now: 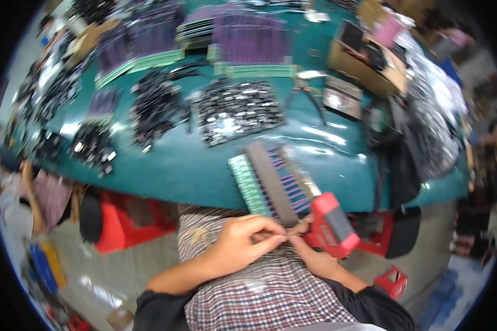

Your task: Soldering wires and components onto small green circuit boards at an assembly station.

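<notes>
My left hand [244, 243] is closed in a pinch, thumb against forefinger, in front of my lap. Close to its fingertips, my right hand [316, 258] also has its fingers bent together. Whatever small thing they pinch is blurred and cannot be made out. Just above my right hand is a red and grey handheld tool [332, 225]; whether that hand touches it is unclear. Beyond my fingers, a long grey-brown bar [271, 182] lies slantwise at the table edge. Beside it are a green circuit-board strip [249, 185] and a row of purple strips [294, 193].
On the green table [171, 171] lie a block of shiny black parts [237, 110], heaps of black pieces [153, 105] and purple-and-green board stacks [251, 44]. Pliers [309, 99], a small box [342, 96] and a cardboard carton [364, 66] sit right. Red stools [130, 220] stand below.
</notes>
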A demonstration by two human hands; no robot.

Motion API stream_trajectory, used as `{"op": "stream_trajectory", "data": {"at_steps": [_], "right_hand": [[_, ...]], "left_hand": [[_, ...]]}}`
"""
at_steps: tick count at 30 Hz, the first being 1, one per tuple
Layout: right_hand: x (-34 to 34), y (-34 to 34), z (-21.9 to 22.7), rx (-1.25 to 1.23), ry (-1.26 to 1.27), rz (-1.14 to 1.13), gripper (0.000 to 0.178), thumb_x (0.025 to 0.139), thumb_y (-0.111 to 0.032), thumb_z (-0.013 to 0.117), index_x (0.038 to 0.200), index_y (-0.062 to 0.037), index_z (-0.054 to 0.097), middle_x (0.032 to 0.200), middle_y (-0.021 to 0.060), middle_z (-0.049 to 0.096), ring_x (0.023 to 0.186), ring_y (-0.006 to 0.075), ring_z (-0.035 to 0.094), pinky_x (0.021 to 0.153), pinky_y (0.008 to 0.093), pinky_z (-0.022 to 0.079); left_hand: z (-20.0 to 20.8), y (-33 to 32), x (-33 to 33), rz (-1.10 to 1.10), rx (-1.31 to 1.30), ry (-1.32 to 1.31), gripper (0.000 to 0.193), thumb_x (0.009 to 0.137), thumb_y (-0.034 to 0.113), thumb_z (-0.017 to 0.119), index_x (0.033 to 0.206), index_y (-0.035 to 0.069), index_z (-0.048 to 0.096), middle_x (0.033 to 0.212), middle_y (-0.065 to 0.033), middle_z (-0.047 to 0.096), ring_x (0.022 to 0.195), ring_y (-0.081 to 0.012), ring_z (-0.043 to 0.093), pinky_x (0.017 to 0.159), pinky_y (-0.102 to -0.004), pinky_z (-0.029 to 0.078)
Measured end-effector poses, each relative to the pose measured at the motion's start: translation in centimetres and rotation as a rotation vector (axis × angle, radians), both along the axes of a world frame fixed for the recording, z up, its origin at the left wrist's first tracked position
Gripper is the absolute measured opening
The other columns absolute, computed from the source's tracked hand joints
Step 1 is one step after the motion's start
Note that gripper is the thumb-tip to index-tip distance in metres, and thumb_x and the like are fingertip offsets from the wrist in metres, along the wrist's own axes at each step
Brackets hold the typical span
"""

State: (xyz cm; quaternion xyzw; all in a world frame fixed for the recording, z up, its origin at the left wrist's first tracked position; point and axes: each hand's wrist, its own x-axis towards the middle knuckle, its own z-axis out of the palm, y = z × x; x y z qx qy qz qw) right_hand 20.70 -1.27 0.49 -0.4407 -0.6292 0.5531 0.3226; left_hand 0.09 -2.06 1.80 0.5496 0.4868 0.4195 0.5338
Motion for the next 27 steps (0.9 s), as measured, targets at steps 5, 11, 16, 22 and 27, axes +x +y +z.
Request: {"op": "stream_trajectory", "data": {"at_steps": [5, 11, 16, 22, 27], "right_hand": [[-0.3, -1.3, -1.4, -0.099, 0.158, -0.19, 0.039, 0.081, 0.005, 0.073, 0.112, -0.0013, 0.05, 0.089, 0.0054, 0.064, 0.087, 0.0139, 0.067, 0.075, 0.0278, 0.055], [0.0, -1.6, -2.2, -0.135, 0.244, -0.14, 0.045, 0.081, 0.005, 0.073, 0.118, -0.0012, 0.049, 0.093, 0.0043, 0.061, 0.085, 0.0103, 0.063, 0.072, 0.0271, 0.053], [0.2, -1.8, -1.6, -0.191, 0.25, -0.13, 0.044, 0.083, 0.003, 0.071, 0.121, -0.0022, 0.05, 0.094, 0.0031, 0.06, 0.084, 0.0087, 0.06, 0.071, 0.0265, 0.05], [0.1, -2.1, 0.2, -0.206, 0.34, -0.083, 0.044, 0.087, 0.012, 0.059, 0.125, -0.0019, 0.043, 0.101, 0.0058, 0.055, 0.096, 0.0136, 0.059, 0.082, 0.0308, 0.05], [0.1, -1.9, 0.3, -0.192, 0.288, -0.076, 0.048, 0.084, 0.013, 0.061, 0.125, -0.0022, 0.043, 0.102, 0.0054, 0.055, 0.094, 0.0137, 0.06, 0.081, 0.0306, 0.051]], "left_hand": [[-0.1, -0.7, 0.6, -0.004, -0.009, 0.027, 0.011, 0.081, 0.002, 0.076, 0.091, -0.002, 0.071, 0.086, -0.0103, 0.071, 0.072, -0.0144, 0.071, 0.062, -0.0255, 0.058], [0.5, -0.7, 0.7, -0.051, 0.109, 0.075, 0.01, 0.079, 0.001, 0.077, 0.087, -0.001, 0.071, 0.084, -0.0106, 0.07, 0.071, -0.015, 0.07, 0.061, -0.026, 0.058], [0.1, -0.7, 1.1, -0.028, 0.387, 0.234, 0.017, 0.073, -0.001, 0.079, 0.086, 0.002, 0.07, 0.081, -0.01, 0.07, 0.07, -0.0203, 0.07, 0.06, -0.0289, 0.057], [-0.4, -1.2, 1.1, 0.007, 0.6, 0.275, 0.019, 0.069, 0.0, 0.079, 0.083, 0.003, 0.067, 0.079, -0.0085, 0.07, 0.069, -0.0216, 0.07, 0.06, -0.0301, 0.057], [-0.6, -1.3, 1.1, 0.015, 0.682, 0.341, 0.022, 0.067, -0.001, 0.078, 0.084, 0.003, 0.065, 0.08, -0.0079, 0.069, 0.067, -0.0214, 0.068, 0.058, -0.0306, 0.056]]}}
